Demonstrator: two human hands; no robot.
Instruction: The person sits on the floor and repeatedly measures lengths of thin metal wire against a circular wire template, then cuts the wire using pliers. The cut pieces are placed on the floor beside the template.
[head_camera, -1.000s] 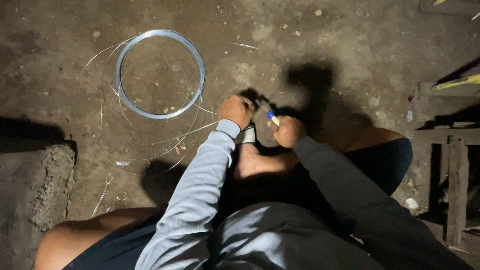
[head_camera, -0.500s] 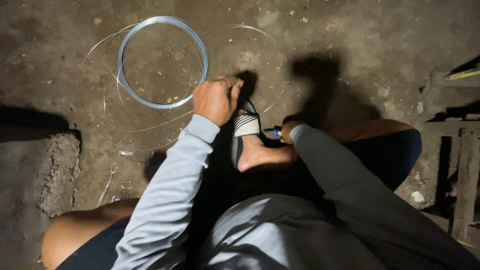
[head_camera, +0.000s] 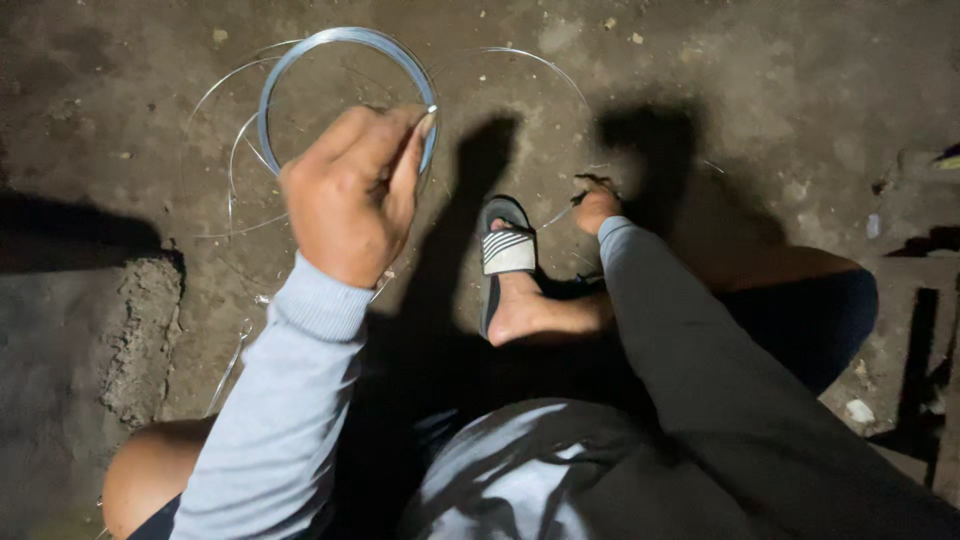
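**Left hand raised with wire strand; right hand low beside foot**

Left hand (head_camera: 350, 195) now sits higher and closer to your camera than a second ago, when it worked down beside your right hand (head_camera: 597, 207). Its fingers are pinched shut on a thin wire strand (head_camera: 432, 108), so the strand is probably being drawn out to length. Your left hand overlaps the near edge of the wire coil (head_camera: 345, 40), which lies flat on the dirt floor (head_camera: 760, 90) just beyond your knuckles. Your right hand stays low, closed around the other wire end (head_camera: 555, 218), just beside your sandalled foot (head_camera: 510, 270). Both hands are now well apart.
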